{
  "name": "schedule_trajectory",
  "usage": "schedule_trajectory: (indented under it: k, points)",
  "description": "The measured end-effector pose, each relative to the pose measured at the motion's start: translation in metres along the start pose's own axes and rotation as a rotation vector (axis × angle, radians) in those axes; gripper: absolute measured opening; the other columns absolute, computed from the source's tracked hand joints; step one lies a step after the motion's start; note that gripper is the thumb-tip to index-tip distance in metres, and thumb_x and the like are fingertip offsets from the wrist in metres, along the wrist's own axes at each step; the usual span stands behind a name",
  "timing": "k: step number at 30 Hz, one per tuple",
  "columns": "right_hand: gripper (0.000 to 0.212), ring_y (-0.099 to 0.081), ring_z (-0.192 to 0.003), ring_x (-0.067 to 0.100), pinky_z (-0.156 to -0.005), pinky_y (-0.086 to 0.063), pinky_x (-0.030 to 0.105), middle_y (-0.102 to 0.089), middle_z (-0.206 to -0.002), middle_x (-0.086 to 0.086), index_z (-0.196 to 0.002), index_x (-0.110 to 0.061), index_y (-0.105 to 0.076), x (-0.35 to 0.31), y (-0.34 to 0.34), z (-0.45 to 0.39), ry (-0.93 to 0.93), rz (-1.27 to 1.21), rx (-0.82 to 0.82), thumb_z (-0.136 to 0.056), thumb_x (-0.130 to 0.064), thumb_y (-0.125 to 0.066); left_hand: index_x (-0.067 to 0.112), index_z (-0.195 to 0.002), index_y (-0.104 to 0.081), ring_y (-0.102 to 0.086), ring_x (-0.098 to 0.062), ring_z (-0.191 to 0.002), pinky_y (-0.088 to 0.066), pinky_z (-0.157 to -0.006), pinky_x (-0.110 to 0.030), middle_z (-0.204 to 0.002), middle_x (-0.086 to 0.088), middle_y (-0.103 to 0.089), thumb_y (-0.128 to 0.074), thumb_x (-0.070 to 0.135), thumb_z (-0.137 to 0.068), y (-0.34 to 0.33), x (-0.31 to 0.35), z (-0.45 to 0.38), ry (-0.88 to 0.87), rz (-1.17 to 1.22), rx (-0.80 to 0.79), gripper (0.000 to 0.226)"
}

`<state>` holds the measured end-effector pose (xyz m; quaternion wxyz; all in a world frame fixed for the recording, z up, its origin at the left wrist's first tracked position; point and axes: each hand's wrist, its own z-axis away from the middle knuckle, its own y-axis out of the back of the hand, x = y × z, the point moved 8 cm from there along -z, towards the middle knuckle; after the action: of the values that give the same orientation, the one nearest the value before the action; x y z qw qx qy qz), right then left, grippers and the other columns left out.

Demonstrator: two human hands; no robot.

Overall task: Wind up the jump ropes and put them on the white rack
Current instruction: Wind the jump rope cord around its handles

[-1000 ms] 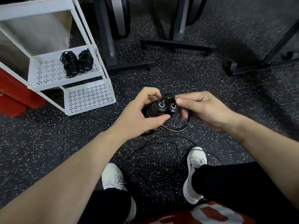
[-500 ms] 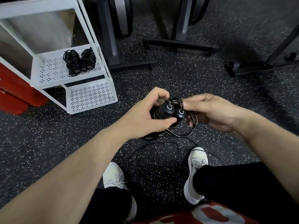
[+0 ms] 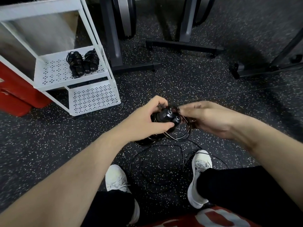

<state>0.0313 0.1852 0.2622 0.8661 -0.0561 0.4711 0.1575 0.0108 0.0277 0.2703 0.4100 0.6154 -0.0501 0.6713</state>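
- Left hand (image 3: 144, 118) grips both black handles (image 3: 165, 116) side by side, thumb under, fingers curled over top, caps pointing to 3 o'clock.
- Right hand (image 3: 208, 118) is blurred; its fingers look curled round the cord (image 3: 180, 136) just beside the caps, pinching a loop.
- A few loops hang off the handles at 6 o'clock; the rest of the cord trails loose on the floor (image 3: 180, 82) between the shoes (image 3: 200, 163).
- Step in hand, as judged: wrapping cord round the paired handles.
- To do it well: keep the handles clamped parallel so they don't splay, lay each turn snug beside the last, keep light tension from the right hand, feed slack up without snagging on a shoe.
- Tuck the tail under a turn so the bundle holds.
- White rack (image 3: 91, 51) sits at 10 o'clock, well apart; two wound ropes (image 3: 82, 63) lie on its middle shelf, with bare shelf beside them.
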Motion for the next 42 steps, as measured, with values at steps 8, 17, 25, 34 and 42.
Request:
schedule_trajectory:
  k: [8,17,25,34,42]
  points:
    - [0.03,-0.046,-0.049,0.003,-0.048,-0.041,0.021,-0.073,-0.096,-0.003,-0.129,-0.044,-0.057,-0.018,-0.014,0.004,0.265,0.579,0.035,-0.101,-0.033,-0.057,0.042,-0.106,-0.046,-0.069,-0.022,-0.082,-0.055,-0.081,-0.04,-0.093,0.02,-0.071,-0.076,0.036,-0.089,-0.002,-0.016,-0.003,0.05,-0.112,-0.072,0.035]
    - [0.015,-0.062,-0.09,-0.01,-0.084,-0.042,0.007,-0.068,-0.101,-0.023,-0.106,-0.035,-0.07,-0.028,-0.003,-0.005,0.403,0.674,0.048,-0.095,-0.024,-0.068,0.034,-0.109,-0.054,-0.07,0.001,-0.09,-0.054,-0.086,-0.024,-0.103,0.01,-0.075,-0.078,0.024,-0.089,-0.01,-0.019,-0.009,0.061,0.033,-0.098,0.033]
    - [0.007,-0.063,-0.111,0.01,-0.106,-0.043,0.034,-0.065,-0.121,-0.01,-0.087,-0.036,-0.074,-0.014,-0.012,-0.008,0.213,0.547,-0.148,-0.091,-0.031,-0.072,0.038,-0.107,-0.054,-0.068,0.003,-0.088,-0.051,-0.081,-0.022,-0.1,0.018,-0.075,-0.082,0.023,-0.084,-0.024,-0.022,-0.01,0.067,-0.008,-0.213,0.04]
    - [0.008,-0.067,-0.106,0.015,-0.106,-0.045,0.04,-0.075,-0.109,-0.005,-0.082,-0.026,-0.078,-0.006,-0.008,-0.022,0.114,0.186,0.0,-0.086,-0.032,-0.077,0.037,-0.108,-0.053,-0.069,-0.002,-0.089,-0.055,-0.089,-0.026,-0.097,0.017,-0.074,-0.085,0.019,-0.082,-0.017,-0.021,-0.012,0.032,-0.019,-0.164,0.045]
    - [0.014,-0.068,-0.084,0.015,-0.092,-0.048,0.034,-0.075,-0.08,0.001,-0.079,-0.015,-0.072,-0.005,-0.016,-0.024,0.071,-0.18,0.146,-0.091,-0.021,-0.071,0.04,-0.135,-0.042,-0.065,0.004,-0.11,-0.049,-0.107,-0.031,-0.118,0.021,-0.071,-0.089,0.045,-0.071,-0.025,-0.026,-0.018,0.076,-0.118,-0.164,0.08]
